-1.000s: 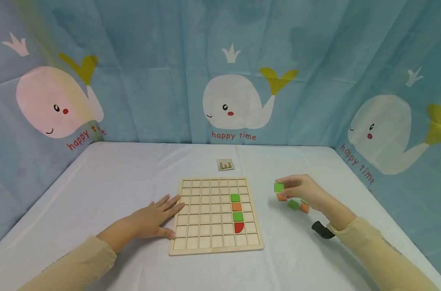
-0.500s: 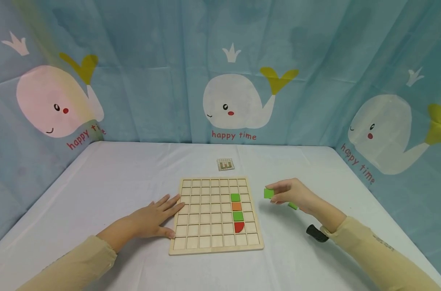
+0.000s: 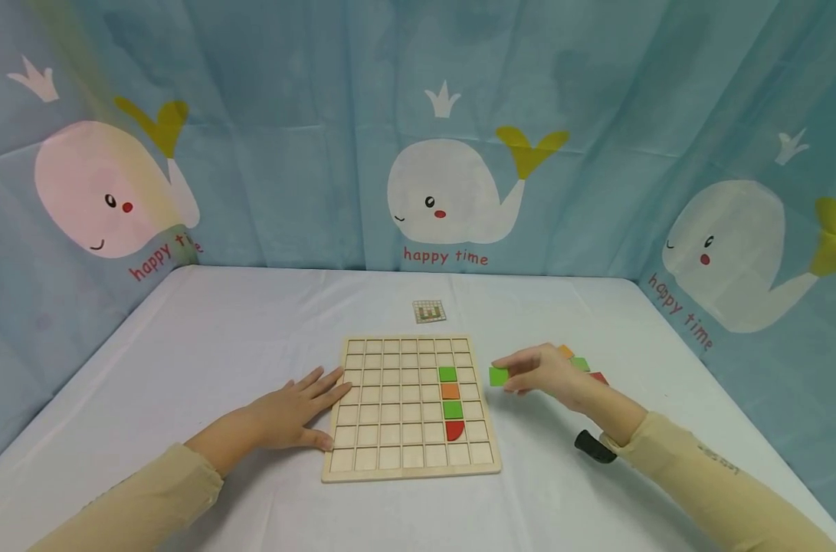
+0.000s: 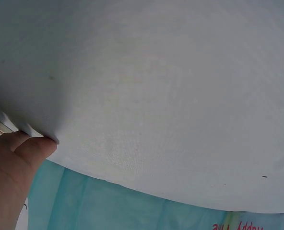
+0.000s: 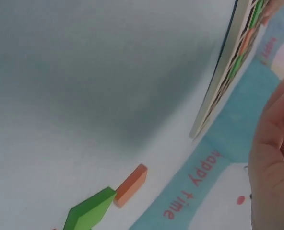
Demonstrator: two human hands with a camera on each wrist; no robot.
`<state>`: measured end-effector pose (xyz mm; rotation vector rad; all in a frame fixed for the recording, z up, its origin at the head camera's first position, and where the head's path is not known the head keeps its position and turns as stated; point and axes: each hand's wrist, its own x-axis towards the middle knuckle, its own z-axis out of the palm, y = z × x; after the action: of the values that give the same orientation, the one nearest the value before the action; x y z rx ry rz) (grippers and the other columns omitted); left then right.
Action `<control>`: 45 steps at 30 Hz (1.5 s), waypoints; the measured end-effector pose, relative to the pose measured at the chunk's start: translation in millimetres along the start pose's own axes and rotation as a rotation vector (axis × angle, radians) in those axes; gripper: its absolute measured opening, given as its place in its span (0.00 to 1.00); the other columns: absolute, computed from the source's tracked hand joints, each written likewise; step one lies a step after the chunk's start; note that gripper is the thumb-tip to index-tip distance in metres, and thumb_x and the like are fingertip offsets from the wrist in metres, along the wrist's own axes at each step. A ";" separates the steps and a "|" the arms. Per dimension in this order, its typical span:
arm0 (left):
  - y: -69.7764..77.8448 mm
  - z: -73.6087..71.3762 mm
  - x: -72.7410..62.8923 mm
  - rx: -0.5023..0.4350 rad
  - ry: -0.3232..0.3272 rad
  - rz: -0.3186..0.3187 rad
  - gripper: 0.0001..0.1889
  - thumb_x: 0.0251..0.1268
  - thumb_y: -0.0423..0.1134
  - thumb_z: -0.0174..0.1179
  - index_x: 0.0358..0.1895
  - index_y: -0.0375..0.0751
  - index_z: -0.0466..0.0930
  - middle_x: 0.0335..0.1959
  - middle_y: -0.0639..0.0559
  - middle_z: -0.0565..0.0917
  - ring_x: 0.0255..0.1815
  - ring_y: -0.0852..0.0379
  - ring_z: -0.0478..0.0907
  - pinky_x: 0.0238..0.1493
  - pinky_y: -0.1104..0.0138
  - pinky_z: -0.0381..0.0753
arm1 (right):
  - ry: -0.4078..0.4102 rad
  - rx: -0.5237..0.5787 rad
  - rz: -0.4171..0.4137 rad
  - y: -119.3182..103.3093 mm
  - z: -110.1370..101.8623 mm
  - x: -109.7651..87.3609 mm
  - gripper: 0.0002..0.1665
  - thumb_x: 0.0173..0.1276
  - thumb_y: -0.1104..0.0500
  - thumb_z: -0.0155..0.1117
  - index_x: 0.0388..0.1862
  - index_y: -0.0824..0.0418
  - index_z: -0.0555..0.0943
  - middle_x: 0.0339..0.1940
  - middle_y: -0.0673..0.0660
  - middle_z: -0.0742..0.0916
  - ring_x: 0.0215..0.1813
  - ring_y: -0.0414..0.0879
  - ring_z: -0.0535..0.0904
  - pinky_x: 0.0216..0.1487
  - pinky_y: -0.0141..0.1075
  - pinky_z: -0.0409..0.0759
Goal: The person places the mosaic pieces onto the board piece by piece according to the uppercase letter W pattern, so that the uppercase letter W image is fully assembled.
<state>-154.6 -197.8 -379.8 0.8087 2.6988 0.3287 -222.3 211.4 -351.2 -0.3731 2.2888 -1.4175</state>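
Note:
A wooden grid board (image 3: 390, 418) lies mid-table in the head view. One of its columns bears a green tile (image 3: 447, 374), an orange tile (image 3: 450, 391), a second green tile (image 3: 453, 410) and a red rounded tile (image 3: 455, 431). Just off the board's right edge, my right hand (image 3: 549, 376) pinches a green square tile (image 3: 498, 376) between thumb and fingers. My left hand (image 3: 290, 414) lies spread with its fingertips on the board's left edge. In the left wrist view the left hand (image 4: 15, 165) shows only in part.
Loose tiles lie beyond the right hand: an orange one (image 3: 565, 351), a green one (image 3: 579, 364) and a red one (image 3: 599, 378). A small pattern card (image 3: 428, 311) lies behind the board. A black object (image 3: 595, 446) shows by the right sleeve. A whale-print curtain (image 3: 286, 153) surrounds the table.
My right hand has carried the green tile leftward and slightly nearer, up to the board's right edge, revealing loose tiles behind it. The left hand stays on the board.

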 end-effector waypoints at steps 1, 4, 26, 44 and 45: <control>0.2 -0.3 0.0 0.001 -0.001 -0.001 0.49 0.58 0.67 0.57 0.76 0.38 0.55 0.78 0.38 0.48 0.75 0.30 0.45 0.64 0.33 0.55 | -0.012 0.008 -0.001 0.2 1.4 0.3 0.21 0.62 0.68 0.68 0.55 0.72 0.81 0.35 0.59 0.87 0.35 0.47 0.82 0.41 0.39 0.82; 0.9 -1.1 -0.4 0.002 0.001 -0.001 0.49 0.58 0.66 0.57 0.76 0.38 0.55 0.77 0.38 0.48 0.75 0.30 0.45 0.64 0.33 0.55 | -0.046 0.024 -0.013 1.0 5.6 1.1 0.20 0.64 0.69 0.66 0.55 0.74 0.80 0.34 0.60 0.88 0.35 0.48 0.83 0.40 0.38 0.83; -3.3 0.3 0.7 -0.011 0.002 -0.012 0.49 0.59 0.68 0.54 0.77 0.40 0.53 0.78 0.40 0.47 0.76 0.32 0.43 0.65 0.34 0.52 | -0.089 -0.006 -0.018 -0.3 36.6 6.4 0.19 0.60 0.64 0.72 0.50 0.69 0.84 0.35 0.53 0.88 0.37 0.43 0.81 0.41 0.37 0.80; -1.4 -0.4 0.1 -0.021 -0.001 -0.018 0.49 0.58 0.67 0.56 0.76 0.40 0.54 0.78 0.39 0.47 0.75 0.31 0.43 0.65 0.34 0.52 | -0.152 -0.076 -0.097 -4.4 61.8 11.7 0.13 0.60 0.67 0.71 0.45 0.70 0.86 0.34 0.56 0.89 0.35 0.40 0.78 0.34 0.30 0.76; -1.8 -0.1 0.3 -0.023 0.001 -0.016 0.49 0.58 0.67 0.56 0.76 0.40 0.54 0.78 0.39 0.48 0.75 0.31 0.43 0.65 0.33 0.52 | -0.163 -0.078 -0.102 -4.4 63.1 12.5 0.13 0.60 0.68 0.71 0.45 0.71 0.86 0.32 0.55 0.89 0.32 0.39 0.77 0.32 0.30 0.75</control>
<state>-155.8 -199.1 -380.4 0.7803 2.6962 0.3555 -202.7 154.5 -374.5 -0.6140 2.2236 -1.2961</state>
